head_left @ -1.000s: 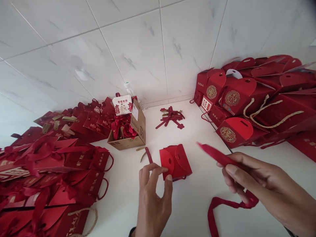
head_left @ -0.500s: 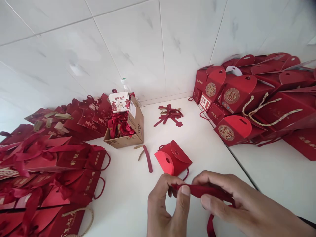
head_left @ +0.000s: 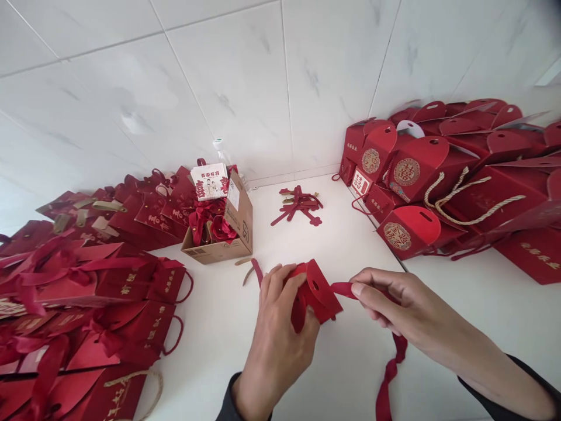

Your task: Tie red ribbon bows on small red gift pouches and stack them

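A small red gift box (head_left: 322, 292) with rounded slotted flaps sits on the white floor (head_left: 346, 245) in front of me. My left hand (head_left: 278, 324) is closed on the box's left flap, fingers curled over its top. My right hand (head_left: 394, 304) pinches a dark red ribbon (head_left: 390, 374) just right of the box. The ribbon's tip points at the slot in the flap, and its tail hangs down under my right wrist toward the bottom edge.
Flat red gift bags (head_left: 87, 298) lie heaped on the left. Folded red boxes with rope handles (head_left: 442, 181) are stacked on the right. A cardboard carton (head_left: 228, 234) of red ribbons stands by the tiled wall, with loose red strips (head_left: 300, 206) beyond it.
Both hands moved forward from near my body to the box. My left hand let go of the ribbon end and took hold of the flap; my right brought the ribbon tip to the slot.
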`<action>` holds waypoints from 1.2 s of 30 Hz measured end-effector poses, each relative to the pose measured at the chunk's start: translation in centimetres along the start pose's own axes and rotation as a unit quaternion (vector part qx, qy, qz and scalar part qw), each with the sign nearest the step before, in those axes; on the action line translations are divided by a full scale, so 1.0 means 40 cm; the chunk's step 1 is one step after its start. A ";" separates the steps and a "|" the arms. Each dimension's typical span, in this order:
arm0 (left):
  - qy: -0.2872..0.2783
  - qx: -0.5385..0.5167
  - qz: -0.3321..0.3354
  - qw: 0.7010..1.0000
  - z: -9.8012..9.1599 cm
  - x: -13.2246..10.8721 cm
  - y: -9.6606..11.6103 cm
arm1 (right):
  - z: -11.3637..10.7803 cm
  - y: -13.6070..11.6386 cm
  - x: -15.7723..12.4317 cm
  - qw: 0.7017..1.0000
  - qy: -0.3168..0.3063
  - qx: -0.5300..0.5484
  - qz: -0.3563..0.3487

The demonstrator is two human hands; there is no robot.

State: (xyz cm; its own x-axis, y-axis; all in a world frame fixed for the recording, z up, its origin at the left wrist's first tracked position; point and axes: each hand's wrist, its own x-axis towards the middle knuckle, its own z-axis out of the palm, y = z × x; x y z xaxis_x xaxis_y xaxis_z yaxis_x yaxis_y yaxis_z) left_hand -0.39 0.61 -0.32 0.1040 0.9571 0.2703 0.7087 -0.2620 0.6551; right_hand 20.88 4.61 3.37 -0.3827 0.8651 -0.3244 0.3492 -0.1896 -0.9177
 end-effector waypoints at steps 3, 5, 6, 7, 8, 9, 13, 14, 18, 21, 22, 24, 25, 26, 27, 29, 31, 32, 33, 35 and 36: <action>-0.011 -0.017 0.013 1.000 -0.008 -0.033 0.008 | 0.008 -0.007 -0.003 1.000 -0.015 -0.017 0.021; -0.005 -0.023 0.005 1.000 -0.007 -0.046 0.012 | 0.013 -0.014 -0.002 0.999 -0.011 -0.028 0.031; -0.001 -0.026 -0.001 1.000 -0.006 -0.049 0.013 | 0.014 -0.016 -0.001 0.999 -0.006 -0.029 0.029; 0.004 -0.029 -0.007 1.000 -0.004 -0.050 0.014 | 0.016 -0.018 0.000 0.999 -0.003 -0.028 0.025; 0.008 -0.033 -0.013 0.999 -0.002 -0.048 0.014 | 0.017 -0.020 0.001 0.999 -0.001 -0.028 0.023; 0.013 -0.038 -0.016 0.999 -0.001 -0.046 0.014 | 0.017 -0.020 0.003 0.999 -0.001 -0.027 0.023; 0.030 -0.056 -0.020 0.998 0.002 -0.037 0.013 | 0.020 -0.015 0.010 0.999 -0.004 -0.022 0.042; 0.034 -0.061 -0.021 0.997 0.003 -0.036 0.013 | 0.021 -0.012 0.013 0.999 -0.004 -0.021 0.043; 0.039 -0.073 -0.043 0.996 0.008 -0.036 0.017 | 0.030 -0.001 0.028 0.999 0.000 -0.034 0.039; 0.037 -0.081 -0.059 0.994 0.013 -0.033 0.022 | 0.037 0.000 0.036 0.998 -0.006 -0.039 0.039; 0.041 -0.087 -0.064 0.993 0.015 -0.031 0.023 | 0.039 -0.001 0.038 0.998 -0.009 -0.041 0.037; 0.051 -0.106 -0.079 0.990 0.019 -0.029 0.025 | 0.042 -0.004 0.040 0.998 -0.015 -0.050 0.036; 0.059 -0.117 -0.086 0.988 0.020 -0.028 0.026 | 0.043 -0.004 0.040 0.998 -0.019 -0.054 0.036; 0.066 -0.129 -0.093 0.985 0.021 -0.027 0.027 | 0.044 -0.004 0.040 0.997 -0.021 -0.059 0.033; 0.075 -0.141 -0.099 0.982 0.021 -0.027 0.028 | 0.046 -0.003 0.039 0.997 -0.017 -0.064 0.025; 0.091 -0.169 -0.111 0.975 0.020 -0.029 0.031 | 0.051 -0.002 0.038 0.997 0.020 -0.079 -0.016; 0.106 -0.208 -0.121 0.965 0.016 -0.032 0.035 | 0.061 -0.003 0.036 0.989 0.062 -0.104 -0.089; 0.110 -0.226 -0.122 0.960 0.014 -0.034 0.036 | 0.067 -0.006 0.034 0.983 0.068 -0.117 -0.124; 0.114 -0.242 -0.120 0.956 0.012 -0.036 0.038 | 0.072 -0.010 0.033 0.978 0.058 -0.129 -0.152; 0.117 -0.256 -0.111 0.953 0.007 -0.044 0.041 | 0.082 -0.021 0.030 0.973 0.018 -0.139 -0.181; 0.117 -0.250 -0.107 0.955 0.006 -0.050 0.042 | 0.085 -0.027 0.029 0.973 0.002 -0.139 -0.183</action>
State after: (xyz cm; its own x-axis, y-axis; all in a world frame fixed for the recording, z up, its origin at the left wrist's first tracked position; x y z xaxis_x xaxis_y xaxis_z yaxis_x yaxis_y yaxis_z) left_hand 0.75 -1.69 0.07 -0.2067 0.9570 0.2036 0.2678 -0.1448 0.9525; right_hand 17.13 4.25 3.22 -0.5218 0.8529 0.0136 0.4081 0.2636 -0.8740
